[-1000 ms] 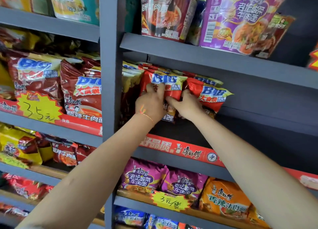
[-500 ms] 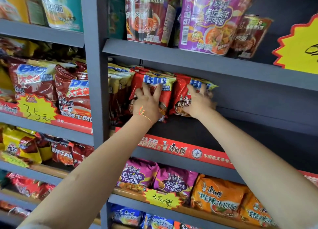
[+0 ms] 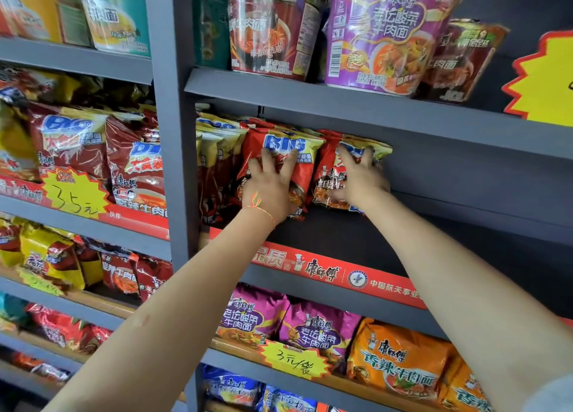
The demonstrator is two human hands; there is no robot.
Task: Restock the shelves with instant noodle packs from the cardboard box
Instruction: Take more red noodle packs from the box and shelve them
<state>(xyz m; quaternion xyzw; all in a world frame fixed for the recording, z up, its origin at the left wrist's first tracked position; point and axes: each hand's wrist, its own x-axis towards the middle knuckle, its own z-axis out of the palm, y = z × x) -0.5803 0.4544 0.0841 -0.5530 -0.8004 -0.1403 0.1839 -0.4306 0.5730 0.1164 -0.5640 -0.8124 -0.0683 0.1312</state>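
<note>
Two red "BIG" instant noodle packs stand upright on the dark middle shelf point(image 3: 434, 244). My left hand point(image 3: 269, 188) presses flat with spread fingers against the front of the left red pack point(image 3: 279, 146). My right hand point(image 3: 361, 179) lies with spread fingers on the front of the right red pack point(image 3: 325, 166), which stands right beside the first. More packs of the same kind point(image 3: 217, 163) are lined up to their left against the grey upright point(image 3: 173, 163). The cardboard box is out of view.
The shelf to the right of the two packs is bare board. Cup noodles point(image 3: 381, 33) stand on the shelf above, purple packs point(image 3: 313, 328) and orange packs point(image 3: 400, 368) on the shelf below. The left bay holds more red packs point(image 3: 133, 163). A yellow price star point(image 3: 545, 80) sticks out at the right.
The right-hand pack went from tilted and sticking out to upright, pushed back beside the left pack. Both hands moved deeper into the shelf, and the view shifted right.
</note>
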